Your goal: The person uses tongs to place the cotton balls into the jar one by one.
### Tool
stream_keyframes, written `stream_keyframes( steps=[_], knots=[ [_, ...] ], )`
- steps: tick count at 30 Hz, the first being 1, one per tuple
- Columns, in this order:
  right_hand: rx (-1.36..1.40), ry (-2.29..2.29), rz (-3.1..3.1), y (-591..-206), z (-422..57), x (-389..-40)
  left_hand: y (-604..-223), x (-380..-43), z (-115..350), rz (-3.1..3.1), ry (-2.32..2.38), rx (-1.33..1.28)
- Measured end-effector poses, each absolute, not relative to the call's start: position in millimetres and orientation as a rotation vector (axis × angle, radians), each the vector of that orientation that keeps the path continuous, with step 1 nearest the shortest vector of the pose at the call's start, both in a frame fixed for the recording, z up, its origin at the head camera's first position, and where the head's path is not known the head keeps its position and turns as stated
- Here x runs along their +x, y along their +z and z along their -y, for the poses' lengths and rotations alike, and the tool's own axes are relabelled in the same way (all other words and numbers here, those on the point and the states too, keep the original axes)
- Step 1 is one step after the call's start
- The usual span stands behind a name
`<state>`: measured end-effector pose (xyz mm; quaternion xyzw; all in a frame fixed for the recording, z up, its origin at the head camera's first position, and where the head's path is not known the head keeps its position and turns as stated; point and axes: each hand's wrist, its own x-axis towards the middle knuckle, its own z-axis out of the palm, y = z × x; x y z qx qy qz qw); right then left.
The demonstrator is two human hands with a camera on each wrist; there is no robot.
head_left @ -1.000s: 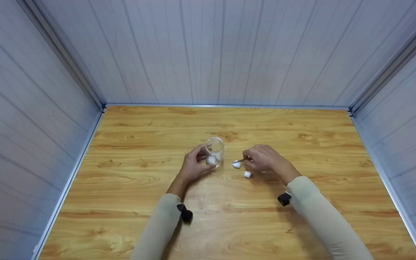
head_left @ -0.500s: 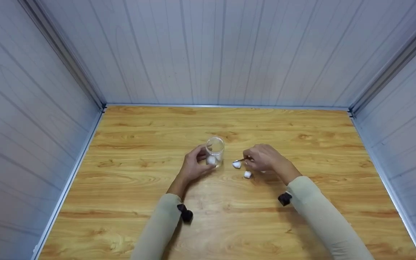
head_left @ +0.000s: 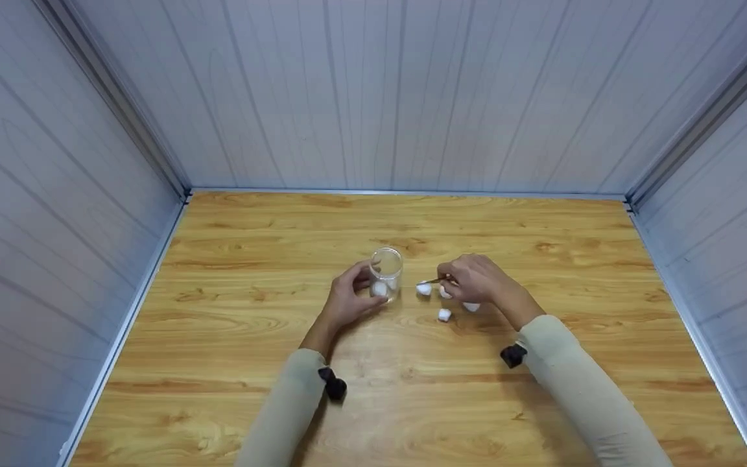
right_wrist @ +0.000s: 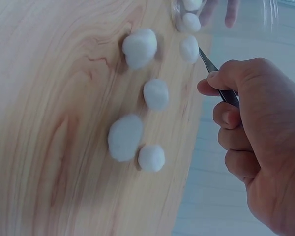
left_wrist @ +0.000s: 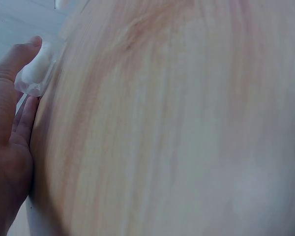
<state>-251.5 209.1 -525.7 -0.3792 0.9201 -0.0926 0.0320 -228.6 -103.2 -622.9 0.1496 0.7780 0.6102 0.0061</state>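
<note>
My left hand (head_left: 347,298) curls round a clear cup (head_left: 387,264) standing on the table, thumb on the near side and fingers behind. White cotton balls (right_wrist: 191,22) lie in the bottom of the cup. My right hand (head_left: 474,282) pinches a pair of dark tweezers (right_wrist: 219,81) between thumb and fingers, just right of the cup. At the tweezers' tip is a cotton ball (right_wrist: 189,49), which looks lifted a little from the table. In the left wrist view the thumb (left_wrist: 27,51) presses the cup's side, with white cotton showing through.
Several loose cotton balls lie below and beside the right hand, among them a large cotton ball (right_wrist: 125,138) and a small cotton ball (head_left: 444,315). The wooden table (head_left: 250,259) is enclosed by pale panel walls (head_left: 399,97) at the back and both sides.
My right hand has risen slightly, and the cotton ball at the tweezers' tip has shifted a little away from me. More loose cotton balls show beneath the hand. The left hand stays on the cup.
</note>
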Motion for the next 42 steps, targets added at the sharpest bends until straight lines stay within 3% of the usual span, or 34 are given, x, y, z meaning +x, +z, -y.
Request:
stream_keyframes(
  steps=[42],
  knots=[
    [-1.183,-0.343,-2.933,-470,-219,-260,-624,-230,103,-2.428,1.921,0.489]
  ],
)
